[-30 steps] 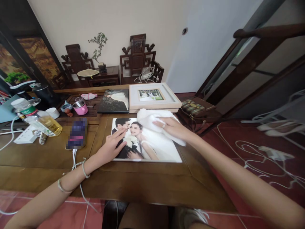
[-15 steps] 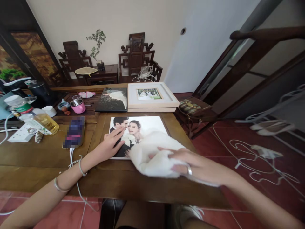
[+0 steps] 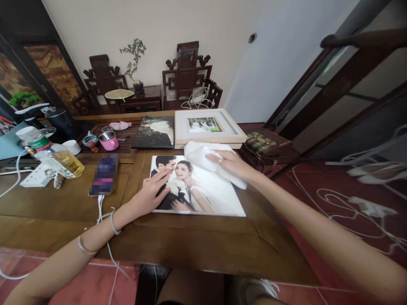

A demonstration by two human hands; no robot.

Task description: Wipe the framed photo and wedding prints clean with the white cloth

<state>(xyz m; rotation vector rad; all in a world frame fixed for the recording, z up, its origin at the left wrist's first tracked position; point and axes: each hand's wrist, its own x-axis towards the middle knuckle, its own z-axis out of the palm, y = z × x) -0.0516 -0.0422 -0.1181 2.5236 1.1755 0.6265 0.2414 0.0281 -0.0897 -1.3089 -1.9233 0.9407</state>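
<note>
A wedding photo panel (image 3: 219, 197) lies flat on the wooden table (image 3: 190, 237). My left hand (image 3: 154, 188) rests on the panel's left side with its fingers stretched out. Bunched in my right hand (image 3: 224, 161) is a white cloth (image 3: 199, 154), which lies over the panel's far right edge and corner. Part of the cloth hangs toward the table to the right of the panel.
Behind the panel lie a dark photo panel (image 3: 154, 135) and a pale framed picture (image 3: 233, 127). On the left are a phone (image 3: 104, 176) with a cable, a bottle (image 3: 68, 160), a pink cup (image 3: 108, 142) and a power strip (image 3: 37, 176). A plaid bag (image 3: 262, 142) stands beyond the right edge.
My right hand has moved the cloth away from me, from the panel's near right part to its far right edge. My left hand stays on the panel. The view has shifted slightly.
</note>
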